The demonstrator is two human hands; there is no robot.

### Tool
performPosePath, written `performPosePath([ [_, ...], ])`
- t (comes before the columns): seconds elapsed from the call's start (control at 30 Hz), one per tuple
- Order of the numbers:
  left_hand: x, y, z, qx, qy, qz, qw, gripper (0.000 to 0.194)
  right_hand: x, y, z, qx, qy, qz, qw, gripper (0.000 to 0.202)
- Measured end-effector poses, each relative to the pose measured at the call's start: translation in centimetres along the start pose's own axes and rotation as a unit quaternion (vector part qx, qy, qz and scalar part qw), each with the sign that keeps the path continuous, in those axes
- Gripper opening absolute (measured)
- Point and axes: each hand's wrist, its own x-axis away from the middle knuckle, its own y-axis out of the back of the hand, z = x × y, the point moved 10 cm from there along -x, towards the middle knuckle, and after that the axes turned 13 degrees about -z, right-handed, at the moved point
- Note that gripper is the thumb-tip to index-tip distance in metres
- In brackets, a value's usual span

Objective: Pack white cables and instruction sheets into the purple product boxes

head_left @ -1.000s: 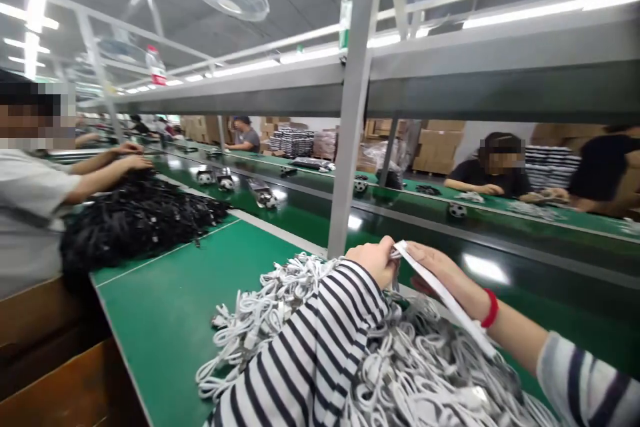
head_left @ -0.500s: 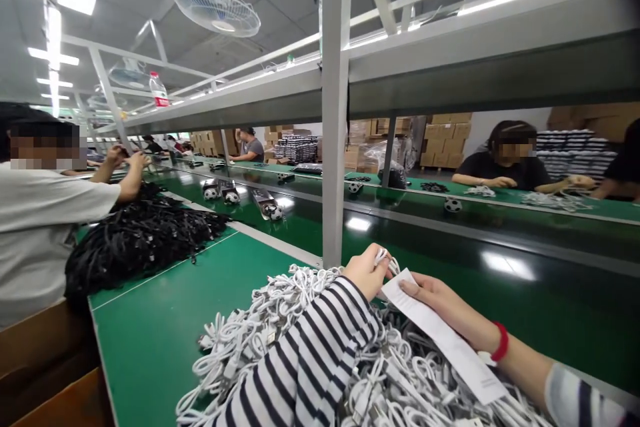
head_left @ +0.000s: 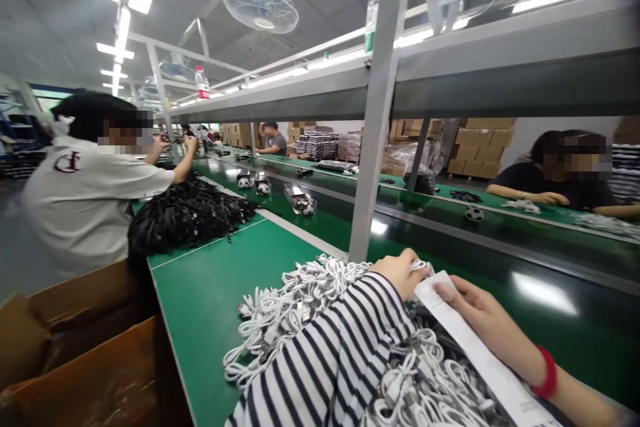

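The person in the striped sleeve sits at a green workbench (head_left: 210, 293) with both hands raised together over a heap of white cables (head_left: 300, 300). The left hand (head_left: 400, 272) is curled shut around a small coiled white cable (head_left: 424, 267), pinching the loops so the coil keeps its shape and does not spring open. The right hand (head_left: 473, 307) grips the near end of a long white paper strip (head_left: 480, 353), thumb on top and fingers under it, right against the coil; the strip runs back along the wrist with the red band (head_left: 546, 373), probably so that the loose length stays out of the way while its tip meets the cable. Hands, coil and strip hover just above the heap, close enough that the next cable is within reach.

To the left a neighbour in a white shirt (head_left: 85, 200) has both arms lifted over a pile of black cables (head_left: 185, 217) on the same bench. A cardboard box (head_left: 85, 353) stands at the bench's near edge, handy for dropping things into. Beyond the grey upright post (head_left: 375, 147) runs a dark conveyor belt (head_left: 450, 240) carrying small football-patterned items (head_left: 473, 213), and another person sits across it
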Motion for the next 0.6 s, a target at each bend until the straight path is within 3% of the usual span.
performPosePath([
  [0.23,0.1,0.0,-0.1,0.038,0.002,-0.012,0.999,0.047,-0.1,2.1,0.5,0.108,0.067,-0.073,0.989,0.041],
  [0.4,0.0,-0.6,-0.1,0.032,-0.003,0.01,0.999,0.049,0.0,2.9,1.1,0.175,0.112,-0.102,0.973,0.032],
  [0.6,-0.2,0.5,-1.6,0.153,-0.039,-0.003,0.988,0.038,0.2,5.9,2.0,0.171,0.154,-0.191,0.954,0.028],
])
